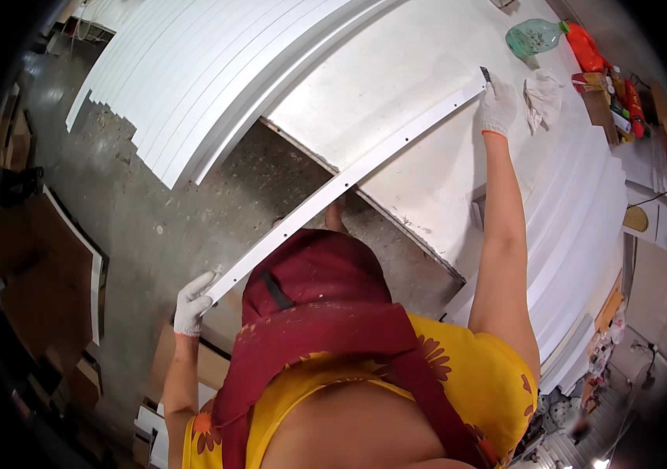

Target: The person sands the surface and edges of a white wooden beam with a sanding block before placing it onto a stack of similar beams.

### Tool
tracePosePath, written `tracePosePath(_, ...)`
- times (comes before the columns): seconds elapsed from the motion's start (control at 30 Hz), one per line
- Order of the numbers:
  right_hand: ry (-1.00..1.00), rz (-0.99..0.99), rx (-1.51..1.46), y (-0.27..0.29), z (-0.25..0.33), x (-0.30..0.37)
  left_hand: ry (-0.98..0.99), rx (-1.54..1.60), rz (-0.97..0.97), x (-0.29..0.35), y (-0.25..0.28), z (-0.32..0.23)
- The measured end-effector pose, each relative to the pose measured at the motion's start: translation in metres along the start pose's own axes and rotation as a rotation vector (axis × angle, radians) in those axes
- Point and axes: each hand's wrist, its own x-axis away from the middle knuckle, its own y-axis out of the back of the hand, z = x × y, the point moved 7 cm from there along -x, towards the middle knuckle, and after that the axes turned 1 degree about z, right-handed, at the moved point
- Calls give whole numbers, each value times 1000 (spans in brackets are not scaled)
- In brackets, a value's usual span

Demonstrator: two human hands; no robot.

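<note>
In the head view, I hold a long white strip (376, 159) slantwise across the near edge of the white worktop (333, 102). One end is out over the bare floor (134, 227) on my side of the worktop, the other well in over its surface; a row of small dark holes runs along it. I can't tell whether it touches the worktop underneath.

My left hand (191, 303), in a pale knit glove, is off the worktop, closed around the strip's lower end. My right hand (498, 109), gloved the same way with an orange cuff, is above the worktop, gripping the upper end; my fingertips there are mostly hidden, and a small dark piece (485, 74) shows right beside them.

To the left of the worktop, and reaching past its near edge, is a layer of white slats (193, 86) laid side by side. More white lengths (564, 211) lie along its right side. Toward its far right, a crumpled cloth (543, 98) lies near my right hand, with a green bottle (533, 37) on its side and an orange-red container (584, 48) beyond.
</note>
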Motion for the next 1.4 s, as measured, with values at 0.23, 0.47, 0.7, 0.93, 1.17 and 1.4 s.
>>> tracePosePath(0.23,151,159,-290,51,195,122,8,38,30,0,-4,5)
tracePosePath(0.47,406,441,-619,78,365,260,-14,-3,55,1,-8,9)
tracePosePath(0.7,-52,71,-359,50,205,154,-67,96,124,-17,-73,-19)
tracePosePath(0.93,298,126,-430,72,322,241,-37,109,114,-35,-120,-28)
tracePosePath(1.17,401,363,-649,94,400,300,-12,547,249,-49,-112,-4)
tracePosePath(1.4,31,186,-547,65,309,235,266,992,663,-66,-137,38)
